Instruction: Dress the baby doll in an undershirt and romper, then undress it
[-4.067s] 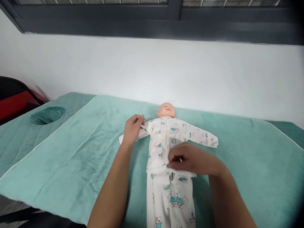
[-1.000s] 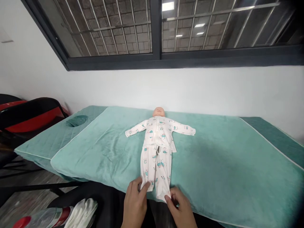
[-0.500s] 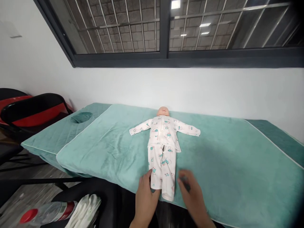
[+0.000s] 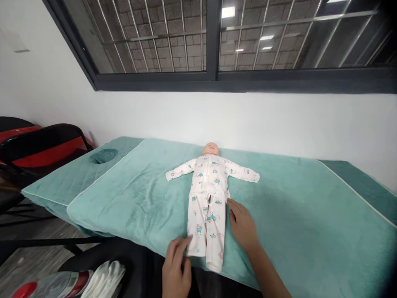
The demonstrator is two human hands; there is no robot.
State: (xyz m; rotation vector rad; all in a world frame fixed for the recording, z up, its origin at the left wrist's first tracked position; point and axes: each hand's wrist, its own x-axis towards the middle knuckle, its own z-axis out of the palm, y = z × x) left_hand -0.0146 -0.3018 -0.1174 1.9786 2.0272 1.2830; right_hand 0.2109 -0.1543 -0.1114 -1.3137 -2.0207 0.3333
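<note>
A baby doll (image 4: 211, 149) lies face up on the teal bed cover, its head toward the wall. It wears a white printed long-sleeved top (image 4: 208, 176) with both sleeves spread, and matching trousers (image 4: 214, 238) whose legs run down to the bed's near edge. My left hand (image 4: 177, 265) is at the outer edge of the left trouser leg, near the cuff; its fingers are bent and apart from the thumb. Higher up on the other side, my right hand (image 4: 243, 221) has its fingers stretched out, with the tips at the top's lower right hem.
The teal cover (image 4: 297, 219) drapes over a massage bed with a face hole (image 4: 104, 156) at the left. A black chair (image 4: 124, 265) in front bears a red-capped bottle (image 4: 62, 284) and white cloth (image 4: 105, 279). Red-and-black chairs (image 4: 49, 151) stand at left; a barred window is above.
Since the hands were up at the doll's top, they came down to the trouser cuffs. My right hand then let go and moved up to the hem. The camera view widened.
</note>
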